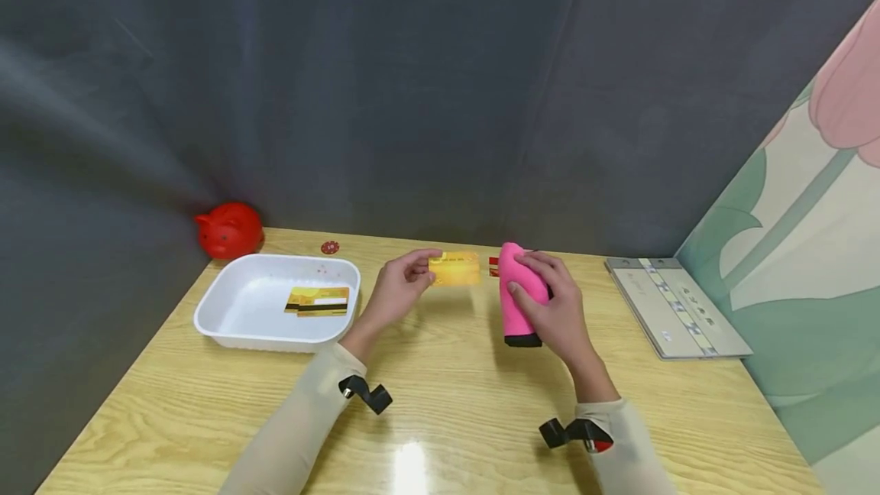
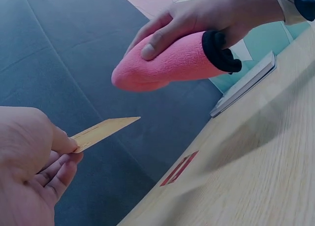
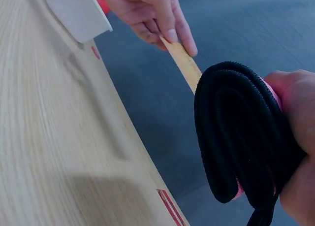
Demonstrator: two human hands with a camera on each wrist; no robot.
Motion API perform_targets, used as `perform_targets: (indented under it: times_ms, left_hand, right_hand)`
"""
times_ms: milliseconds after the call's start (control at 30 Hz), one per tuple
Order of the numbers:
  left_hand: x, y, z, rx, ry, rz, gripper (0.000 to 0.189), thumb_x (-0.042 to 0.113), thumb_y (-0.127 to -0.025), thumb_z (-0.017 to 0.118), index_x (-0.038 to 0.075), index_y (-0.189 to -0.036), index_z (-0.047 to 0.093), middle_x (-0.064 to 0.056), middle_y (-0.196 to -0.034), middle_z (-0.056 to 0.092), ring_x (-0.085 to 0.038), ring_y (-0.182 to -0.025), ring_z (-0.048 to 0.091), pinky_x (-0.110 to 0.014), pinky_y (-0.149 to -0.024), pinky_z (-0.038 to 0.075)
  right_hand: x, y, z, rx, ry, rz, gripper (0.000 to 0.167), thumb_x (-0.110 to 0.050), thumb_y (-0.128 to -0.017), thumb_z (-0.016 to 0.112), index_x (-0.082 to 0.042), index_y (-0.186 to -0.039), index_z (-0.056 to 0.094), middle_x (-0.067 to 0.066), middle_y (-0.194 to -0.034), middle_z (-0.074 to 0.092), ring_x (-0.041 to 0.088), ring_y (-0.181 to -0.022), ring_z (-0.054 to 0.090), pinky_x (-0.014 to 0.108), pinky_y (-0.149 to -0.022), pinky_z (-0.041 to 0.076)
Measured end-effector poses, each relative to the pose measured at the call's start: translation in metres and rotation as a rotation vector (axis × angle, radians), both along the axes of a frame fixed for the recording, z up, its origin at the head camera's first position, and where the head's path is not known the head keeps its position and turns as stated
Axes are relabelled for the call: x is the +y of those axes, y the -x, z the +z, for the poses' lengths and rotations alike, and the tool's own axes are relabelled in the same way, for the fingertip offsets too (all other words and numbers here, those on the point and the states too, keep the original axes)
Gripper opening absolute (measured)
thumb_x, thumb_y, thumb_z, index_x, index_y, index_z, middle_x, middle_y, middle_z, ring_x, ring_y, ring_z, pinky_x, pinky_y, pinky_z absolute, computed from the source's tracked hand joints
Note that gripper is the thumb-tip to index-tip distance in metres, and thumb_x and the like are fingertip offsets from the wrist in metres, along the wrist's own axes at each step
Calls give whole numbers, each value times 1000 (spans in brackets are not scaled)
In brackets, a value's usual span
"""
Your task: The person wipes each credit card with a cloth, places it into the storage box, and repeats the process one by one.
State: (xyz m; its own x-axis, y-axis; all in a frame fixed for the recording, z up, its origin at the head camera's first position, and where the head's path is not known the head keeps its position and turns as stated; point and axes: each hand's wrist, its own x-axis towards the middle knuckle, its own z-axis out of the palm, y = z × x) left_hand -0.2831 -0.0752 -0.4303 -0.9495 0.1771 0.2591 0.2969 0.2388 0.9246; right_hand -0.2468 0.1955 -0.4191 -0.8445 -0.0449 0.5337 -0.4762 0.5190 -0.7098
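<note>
My left hand (image 1: 402, 285) pinches a gold bank card (image 1: 455, 269) by its left end, thumb on one side and fingers on the other. The card is held up over the table, its free end pointing toward my right hand (image 1: 555, 302). That hand grips a folded pink cloth (image 1: 519, 289) with black edging (image 3: 236, 132), thumb on the near side. In the left wrist view the pink cloth (image 2: 167, 63) is held above the tabletop, apart from the card (image 2: 106, 131). A flat red-striped piece (image 2: 179, 168) lies on the table, partly hidden by the cloth in the head view.
A white tray (image 1: 227, 270) stands at left, with gold-and-black cards (image 1: 321, 312) overlapping inside. Behind it are a red piggy bank (image 1: 231, 231) and a red poker chip (image 1: 330, 247). A grey book (image 1: 677, 308) lies at right. A dark curtain (image 1: 440, 98) hangs along the table's back edge.
</note>
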Motion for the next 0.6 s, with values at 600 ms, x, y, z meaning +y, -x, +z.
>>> perform_targets:
  times_ms: [600]
  left_hand:
    - [17,-9,-6,62,-11,-104,47,-4,-95,67,8,-140,63,-11,-137,66,-26,-114,67,-30,-96,58]
  right_hand:
    - [-20,-3,-11,-6,-62,65,45,-10,-87,83,-14,-130,71,8,-139,61,27,-128,60,10,-98,43]
